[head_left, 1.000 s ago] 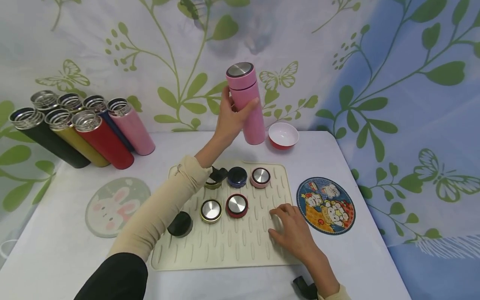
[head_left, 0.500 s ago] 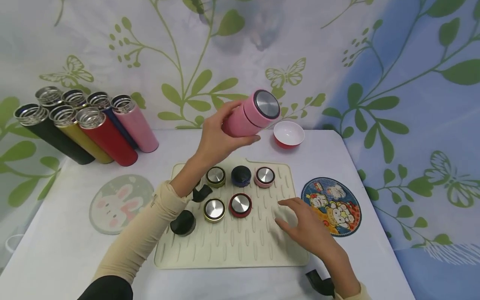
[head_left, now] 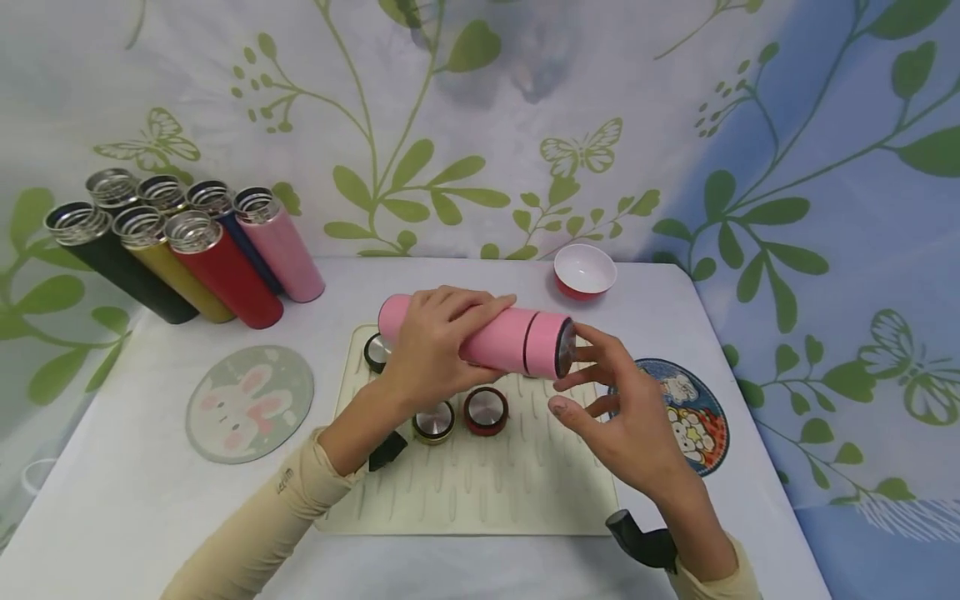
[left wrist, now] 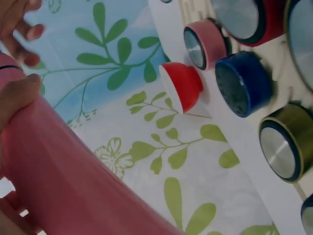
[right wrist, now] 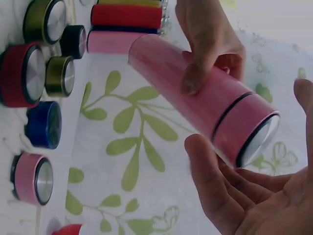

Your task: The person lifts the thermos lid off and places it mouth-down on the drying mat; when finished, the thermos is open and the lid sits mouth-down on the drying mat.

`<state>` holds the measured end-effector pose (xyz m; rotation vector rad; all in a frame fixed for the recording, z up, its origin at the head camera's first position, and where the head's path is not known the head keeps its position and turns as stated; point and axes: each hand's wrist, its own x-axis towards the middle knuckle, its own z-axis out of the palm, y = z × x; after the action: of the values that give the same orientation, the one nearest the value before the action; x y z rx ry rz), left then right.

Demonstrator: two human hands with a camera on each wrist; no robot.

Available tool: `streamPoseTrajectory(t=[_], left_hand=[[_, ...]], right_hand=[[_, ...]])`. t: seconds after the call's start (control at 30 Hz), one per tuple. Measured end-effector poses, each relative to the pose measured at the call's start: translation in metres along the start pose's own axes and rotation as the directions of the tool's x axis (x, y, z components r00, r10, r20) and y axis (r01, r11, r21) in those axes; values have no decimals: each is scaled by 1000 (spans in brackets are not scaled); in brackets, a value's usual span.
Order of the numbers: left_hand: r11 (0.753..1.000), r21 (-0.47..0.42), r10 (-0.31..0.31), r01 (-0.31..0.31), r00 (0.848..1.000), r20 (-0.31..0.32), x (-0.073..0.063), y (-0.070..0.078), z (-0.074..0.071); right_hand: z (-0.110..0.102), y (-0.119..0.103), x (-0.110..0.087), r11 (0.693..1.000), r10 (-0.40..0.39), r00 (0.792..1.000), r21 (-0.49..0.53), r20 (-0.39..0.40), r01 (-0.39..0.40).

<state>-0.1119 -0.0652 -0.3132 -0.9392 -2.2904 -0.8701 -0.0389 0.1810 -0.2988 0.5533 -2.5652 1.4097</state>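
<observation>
My left hand (head_left: 442,346) grips a pink thermos flask (head_left: 498,335) round its body, lying almost level above the mat. Its capped end, with a steel-topped pink cap (head_left: 546,344), points right. At that end my right hand (head_left: 637,417) is spread, thumb apart from the fingers, fingertips right by the cap. The right wrist view has the flask tilted, with the right palm (right wrist: 244,203) beside the cap. Below the flask, a red lid (head_left: 486,410) and a yellow lid (head_left: 433,422) rest on the cream mat (head_left: 480,500); others behind are partly hidden, though a blue lid (left wrist: 244,83) shows in the left wrist view.
Several lidless flasks stand at the back left, among them a red flask (head_left: 228,275) and another pink flask (head_left: 279,254). A red-and-white bowl (head_left: 585,273) sits at the back. Round mats flank the cream one: a rabbit mat (head_left: 250,404) left, a blue cartoon mat (head_left: 705,421) right.
The left hand has lowered the pink flask from upright at the back to level over the mat, cap turned right. The right hand has risen from near the mat to the cap end.
</observation>
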Motion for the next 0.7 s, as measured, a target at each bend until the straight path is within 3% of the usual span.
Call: streamPoseTrajectory(t=[0.13, 0.3, 0.7], left_hand=[[996, 74, 52, -52, 999, 4, -11, 8, -1], [987, 135, 96, -93, 995, -21, -20, 14, 1], [985, 146, 87, -95, 994, 61, -40, 10, -10]], right_hand=[[8, -8, 6, 995, 63, 998, 78, -9, -62], [18, -11, 11, 962, 149, 988, 228, 27, -151], [34, -8, 6, 964, 120, 989, 227, 90, -138]])
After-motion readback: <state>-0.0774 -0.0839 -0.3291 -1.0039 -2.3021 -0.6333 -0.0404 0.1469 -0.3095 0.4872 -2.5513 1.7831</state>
